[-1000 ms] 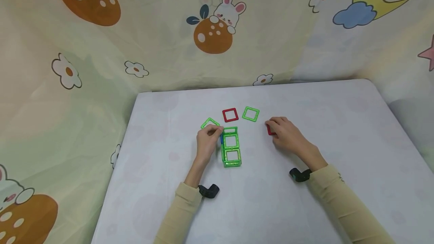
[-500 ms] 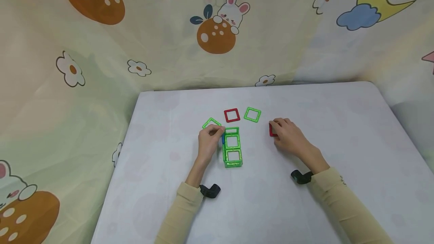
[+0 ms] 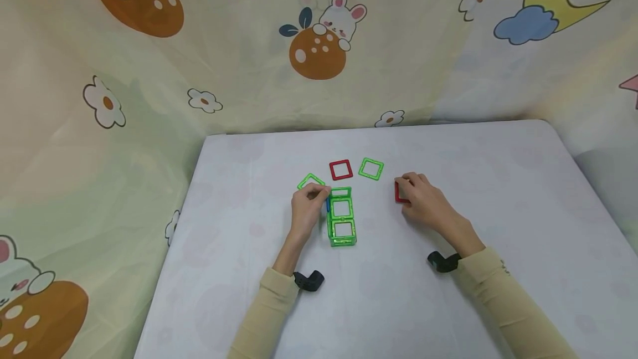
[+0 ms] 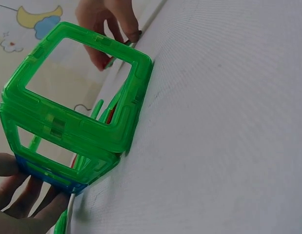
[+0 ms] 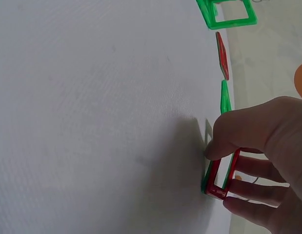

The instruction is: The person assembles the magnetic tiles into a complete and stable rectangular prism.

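Observation:
A box-like structure of green magnetic tiles (image 3: pixel 341 219) stands on the white table, with a blue tile (image 4: pixel 53 181) on its left side. My left hand (image 3: pixel 305 209) grips the structure's far left part, its fingers at the blue tile in the left wrist view. Off to the right, my right hand (image 3: pixel 425 202) holds a red square magnetic tile (image 5: pixel 215 191) between thumb and fingers, close over the table. A green edge shows along that red tile in the right wrist view. The palm and fingers hide much of the tile from the head view.
Behind the structure lie a red square tile (image 3: pixel 341 169) and a green square tile (image 3: pixel 371 169). Another green tile (image 3: pixel 310 178) is partly covered by the left hand. A patterned cloth (image 3: pixel 239 43) hangs beyond the table's back edge.
The view has shifted slightly. My right hand has moved a little, and more of its red tile shows past the fingers. My left hand has stayed at the structure.

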### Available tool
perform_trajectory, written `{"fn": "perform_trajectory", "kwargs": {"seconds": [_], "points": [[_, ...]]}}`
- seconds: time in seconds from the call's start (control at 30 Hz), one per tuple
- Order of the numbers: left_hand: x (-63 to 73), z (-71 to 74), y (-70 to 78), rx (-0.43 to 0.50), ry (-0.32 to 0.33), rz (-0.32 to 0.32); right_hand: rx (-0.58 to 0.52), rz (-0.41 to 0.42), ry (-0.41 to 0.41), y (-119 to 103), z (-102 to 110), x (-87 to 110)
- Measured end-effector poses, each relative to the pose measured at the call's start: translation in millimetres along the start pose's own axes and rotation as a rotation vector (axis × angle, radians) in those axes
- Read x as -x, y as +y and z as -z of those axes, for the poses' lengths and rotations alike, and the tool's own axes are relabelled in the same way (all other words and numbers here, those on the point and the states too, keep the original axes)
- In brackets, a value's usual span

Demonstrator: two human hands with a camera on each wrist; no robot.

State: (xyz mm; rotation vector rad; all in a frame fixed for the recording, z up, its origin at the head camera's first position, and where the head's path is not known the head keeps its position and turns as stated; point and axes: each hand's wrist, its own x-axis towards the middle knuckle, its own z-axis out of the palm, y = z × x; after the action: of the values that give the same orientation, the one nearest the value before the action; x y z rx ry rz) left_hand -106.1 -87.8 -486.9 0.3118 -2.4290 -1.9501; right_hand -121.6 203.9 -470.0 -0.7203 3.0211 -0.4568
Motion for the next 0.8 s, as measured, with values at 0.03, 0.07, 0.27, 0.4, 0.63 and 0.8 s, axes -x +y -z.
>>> {"fn": "perform_trajectory", "kwargs": {"seconds": [0.03, 0.07, 0.27, 0.4, 0.63, 0.8], "points": [[-0.1, -0.1, 0.0, -0.001, 0.0, 0.0, -0.006, -0.002, -0.004, -1, 0, 0.4], [-0.1, -0.1, -0.1, -0.001, 0.0, 0.0, -0.011, -0.003, -0.008, -1, 0, 0.9], [0.2, -0.7, 0.1, -0.002, 0.0, -0.001, -0.059, 0.006, 0.001, -4, -2, 1.8], [-0.6, -0.7, -0.9, 0.001, -0.004, -0.002, -0.118, 0.027, 0.013, -7, -4, 1.3], [-1.0, -0.5, -1.1, -0.008, -0.007, -0.002, -0.208, 0.049, 0.028, -10, -8, -0.7], [-1.2, -0.3, -1.0, -0.008, -0.008, -0.004, -0.305, 0.069, 0.02, -12, -9, -2.6]]}}
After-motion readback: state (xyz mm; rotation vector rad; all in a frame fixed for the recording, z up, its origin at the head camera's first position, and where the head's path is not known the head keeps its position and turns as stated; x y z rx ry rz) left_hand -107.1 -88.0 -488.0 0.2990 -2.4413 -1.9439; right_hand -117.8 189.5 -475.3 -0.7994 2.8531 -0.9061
